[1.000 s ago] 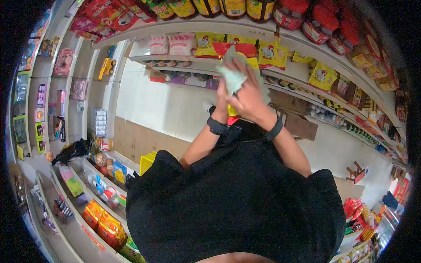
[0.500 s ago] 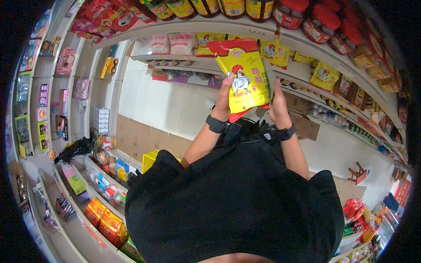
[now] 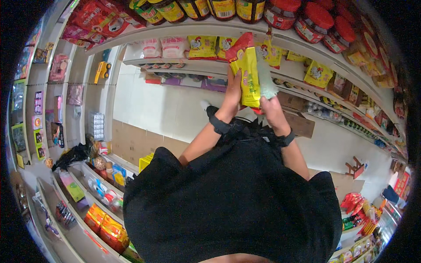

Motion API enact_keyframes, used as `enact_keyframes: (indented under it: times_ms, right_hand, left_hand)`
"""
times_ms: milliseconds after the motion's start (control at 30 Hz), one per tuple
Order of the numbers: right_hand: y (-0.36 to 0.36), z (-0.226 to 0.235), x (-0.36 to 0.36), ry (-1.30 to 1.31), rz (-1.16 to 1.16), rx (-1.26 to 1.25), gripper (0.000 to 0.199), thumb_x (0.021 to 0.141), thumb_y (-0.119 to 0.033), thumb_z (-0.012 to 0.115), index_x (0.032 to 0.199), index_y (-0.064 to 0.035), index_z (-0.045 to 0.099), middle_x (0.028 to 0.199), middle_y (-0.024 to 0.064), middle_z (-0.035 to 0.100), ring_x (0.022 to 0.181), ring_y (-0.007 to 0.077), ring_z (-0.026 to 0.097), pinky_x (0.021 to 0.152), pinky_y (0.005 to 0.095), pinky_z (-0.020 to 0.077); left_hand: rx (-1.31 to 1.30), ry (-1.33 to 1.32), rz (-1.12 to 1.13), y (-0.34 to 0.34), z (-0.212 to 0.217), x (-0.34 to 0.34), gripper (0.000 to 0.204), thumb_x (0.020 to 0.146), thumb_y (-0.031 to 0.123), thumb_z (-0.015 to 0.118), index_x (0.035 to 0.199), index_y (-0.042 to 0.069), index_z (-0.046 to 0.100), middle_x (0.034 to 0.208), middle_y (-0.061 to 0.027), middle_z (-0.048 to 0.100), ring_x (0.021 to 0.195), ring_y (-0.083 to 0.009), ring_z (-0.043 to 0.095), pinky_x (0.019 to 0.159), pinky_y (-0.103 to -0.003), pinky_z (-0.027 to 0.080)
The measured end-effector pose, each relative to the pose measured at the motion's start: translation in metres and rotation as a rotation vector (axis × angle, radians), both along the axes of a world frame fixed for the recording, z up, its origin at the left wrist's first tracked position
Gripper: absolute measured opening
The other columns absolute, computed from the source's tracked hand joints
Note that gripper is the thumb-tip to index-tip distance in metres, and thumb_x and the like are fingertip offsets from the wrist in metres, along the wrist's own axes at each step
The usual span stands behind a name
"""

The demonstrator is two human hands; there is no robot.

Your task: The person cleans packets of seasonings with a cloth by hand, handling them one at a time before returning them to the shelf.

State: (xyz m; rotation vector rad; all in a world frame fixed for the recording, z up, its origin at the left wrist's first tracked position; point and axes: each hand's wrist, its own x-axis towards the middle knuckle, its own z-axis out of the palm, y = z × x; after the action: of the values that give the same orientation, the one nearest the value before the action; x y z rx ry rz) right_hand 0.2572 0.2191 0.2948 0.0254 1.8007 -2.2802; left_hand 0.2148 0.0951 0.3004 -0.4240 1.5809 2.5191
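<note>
A yellow and red seasoning packet (image 3: 250, 81) is held up in front of the shelf, turned nearly edge-on. My left hand (image 3: 233, 94) grips it along its left side, fingers closed. Against the packet's right side, my right hand (image 3: 272, 109) pinches a pale green, cloth-like piece (image 3: 266, 83). Whether that piece is a separate cloth cannot be made out. Similar yellow packets with a chicken picture (image 3: 202, 46) stand on the shelf behind.
Red-lidded jars (image 3: 316, 22) and yellow-labelled bottles (image 3: 221, 8) line the upper shelf. Pink and white bags (image 3: 174, 47) stand left of the yellow packets. A wooden stool (image 3: 356, 167) is on the floor at right. A yellow toy truck (image 3: 102, 72) sits on the left shelving.
The packet has turned from front-facing to nearly edge-on. My right hand has come closer in against its side, and more of the pale green piece shows.
</note>
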Motion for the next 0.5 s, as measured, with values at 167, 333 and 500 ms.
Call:
enact_keyframes:
  times_ms: [167, 333, 500]
  right_hand:
    - [-0.009, -0.011, -0.002, 0.268, 0.197, 0.226, 0.061, 0.085, -0.044, 0.047, 0.127, 0.0004, 0.039, 0.129, 0.0189, 0.041, 0.121, 0.0295, 0.036, 0.102, 0.0380, 0.0263]
    - [-0.023, -0.005, -0.012, 0.713, 0.018, 0.632, 0.064, 0.075, -0.039, 0.053, 0.127, -0.0026, 0.043, 0.138, 0.0188, 0.033, 0.130, 0.0355, 0.023, 0.108, 0.0466, 0.0106]
    - [-0.014, -0.004, -0.040, 0.823, -0.117, 0.880, 0.056, 0.078, -0.033, 0.052, 0.123, -0.0018, 0.045, 0.134, 0.0171, 0.039, 0.127, 0.0359, 0.029, 0.106, 0.0460, 0.0182]
  left_hand:
    - [-0.210, 0.193, -0.100, -0.008, -0.038, -0.008, 0.043, 0.096, 0.027, 0.031, 0.132, 0.003, 0.033, 0.126, -0.0113, 0.045, 0.112, -0.0188, 0.048, 0.092, -0.030, 0.041]
    - [0.693, 0.118, -0.253, -0.002, -0.023, 0.005, 0.041, 0.095, 0.035, 0.032, 0.120, 0.005, 0.046, 0.108, -0.0083, 0.058, 0.094, -0.0196, 0.058, 0.084, -0.032, 0.046]
    - [0.765, 0.073, -0.341, -0.020, -0.046, 0.002, 0.046, 0.094, 0.042, 0.032, 0.120, 0.007, 0.046, 0.107, -0.0090, 0.058, 0.093, -0.0198, 0.059, 0.081, -0.032, 0.049]
